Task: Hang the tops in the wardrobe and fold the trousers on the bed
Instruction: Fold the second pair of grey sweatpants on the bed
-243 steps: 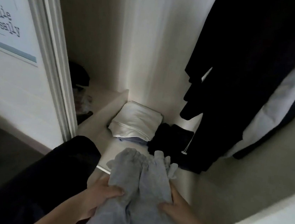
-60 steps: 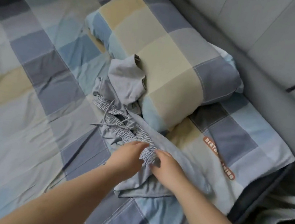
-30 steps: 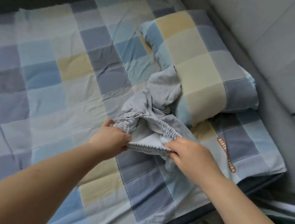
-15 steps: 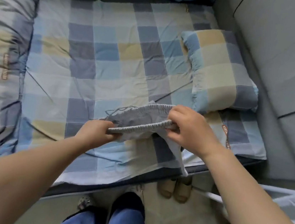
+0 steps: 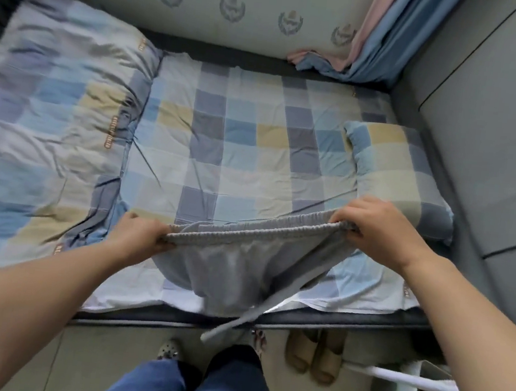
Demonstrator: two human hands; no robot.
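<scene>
Trousers [image 5: 242, 258] hang over the near bed [image 5: 239, 147] edge; our left hand [image 5: 141, 238] and right hand [image 5: 376, 229] each grip a waistband end, stretched crosswise, right end farther out

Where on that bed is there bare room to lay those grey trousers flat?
The widest free patch is the checked sheet, between the rumpled duvet and the pillow. The strip along the near edge, under the grey trousers held by the left hand and right hand, is bare too. The far right corner holds bunched curtains.
</scene>
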